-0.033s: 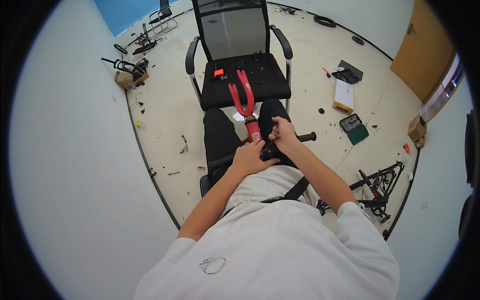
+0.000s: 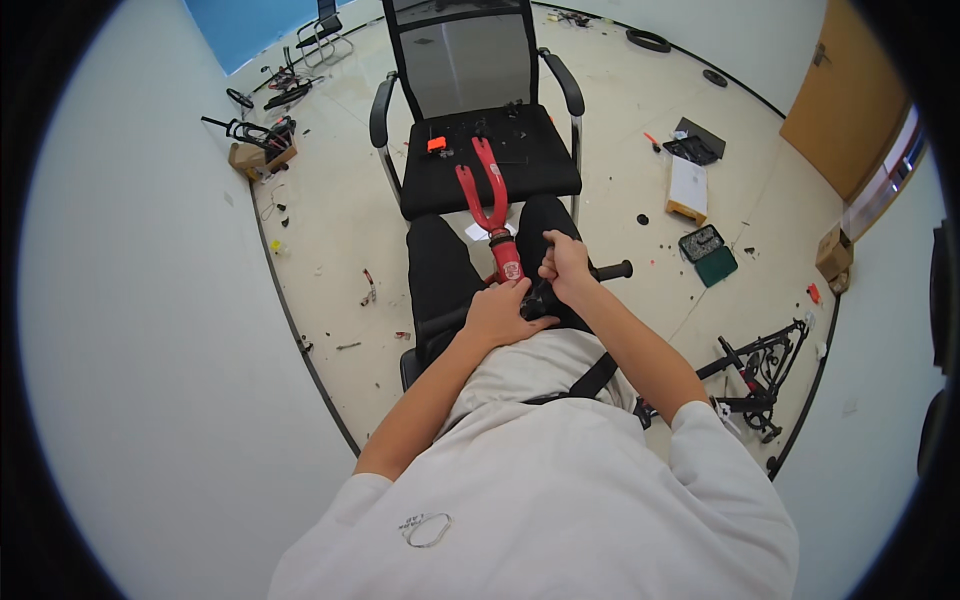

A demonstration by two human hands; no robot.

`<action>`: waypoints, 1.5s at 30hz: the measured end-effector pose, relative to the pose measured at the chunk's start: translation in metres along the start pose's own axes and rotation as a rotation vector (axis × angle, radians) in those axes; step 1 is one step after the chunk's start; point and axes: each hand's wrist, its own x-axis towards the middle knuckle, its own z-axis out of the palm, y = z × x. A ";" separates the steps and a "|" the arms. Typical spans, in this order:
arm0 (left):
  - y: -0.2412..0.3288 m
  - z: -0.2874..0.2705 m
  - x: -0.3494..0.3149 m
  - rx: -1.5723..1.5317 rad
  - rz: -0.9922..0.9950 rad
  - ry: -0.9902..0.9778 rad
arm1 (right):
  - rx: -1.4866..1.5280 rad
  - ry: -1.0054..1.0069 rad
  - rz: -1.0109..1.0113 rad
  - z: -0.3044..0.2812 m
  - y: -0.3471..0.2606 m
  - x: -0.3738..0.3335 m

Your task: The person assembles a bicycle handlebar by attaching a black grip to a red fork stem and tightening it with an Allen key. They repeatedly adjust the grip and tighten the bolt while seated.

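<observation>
Across my lap lies a red bicycle fork (image 2: 497, 212), its two legs pointing away onto the seat of the chair ahead. Its near end meets a red tube (image 2: 509, 262) and a black handlebar stem (image 2: 534, 306). A black handlebar (image 2: 614, 271) runs crosswise over my thighs, its right end showing past my wrist. My left hand (image 2: 497, 316) is closed round the stem, fingers by the red tube and thumb on the near side. Just right of the stem, my right hand (image 2: 567, 268) is closed in a pinch; what it holds is too small to make out.
An office chair (image 2: 490, 180) faces me, with an orange item (image 2: 437, 145) and small parts on its seat. To the right lie an opened green case (image 2: 715, 265), a white box (image 2: 688, 188) and a black bicycle frame (image 2: 755, 380). A cardboard box (image 2: 265, 160) stands far left.
</observation>
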 end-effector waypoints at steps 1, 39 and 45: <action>-0.003 0.001 0.002 0.015 -0.009 -0.041 | -0.043 0.059 -0.031 0.007 0.001 -0.001; -0.090 -0.015 -0.043 -0.065 0.143 -0.090 | -1.854 -0.759 -1.168 0.013 0.041 -0.060; -0.091 -0.011 -0.040 -0.146 0.168 -0.074 | -1.664 -0.678 -1.329 0.002 0.060 -0.059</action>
